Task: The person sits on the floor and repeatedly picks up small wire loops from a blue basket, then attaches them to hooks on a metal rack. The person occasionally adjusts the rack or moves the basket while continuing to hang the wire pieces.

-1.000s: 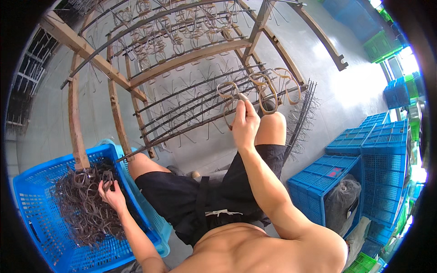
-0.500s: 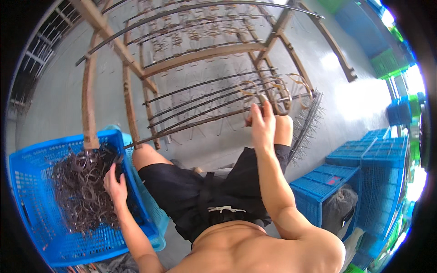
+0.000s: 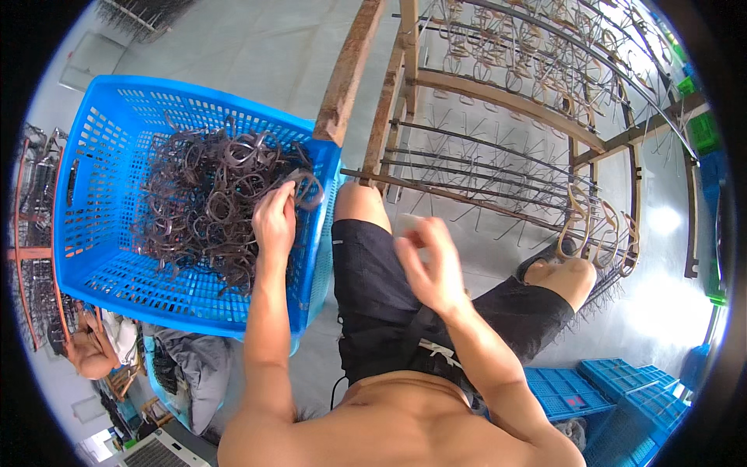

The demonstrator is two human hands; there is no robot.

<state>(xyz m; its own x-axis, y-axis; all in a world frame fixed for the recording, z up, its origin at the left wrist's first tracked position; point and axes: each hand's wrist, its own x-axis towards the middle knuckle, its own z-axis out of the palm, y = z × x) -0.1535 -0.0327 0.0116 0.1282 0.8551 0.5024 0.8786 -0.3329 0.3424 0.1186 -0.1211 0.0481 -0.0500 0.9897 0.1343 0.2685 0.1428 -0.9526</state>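
While frame (image 3: 312,187) in hand (image 3: 275,221), red mark (image 3: 575,402) unreadable

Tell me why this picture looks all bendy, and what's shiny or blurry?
Head view: the fisheye lens curves the wooden rack and leaves black around the rim; head view: glare whitens the floor at the right; head view: the right hand and the dark looped piece in the left hand look smeared.

The person's left hand (image 3: 274,222) pinches a dark frame (image 3: 320,189) at the edge of a blue basket (image 3: 109,194) heaped with similar frames (image 3: 222,204); the right hand (image 3: 433,265) hovers above black shorts (image 3: 366,261). Pale frames (image 3: 575,222) hang on a wooden rack (image 3: 506,102).
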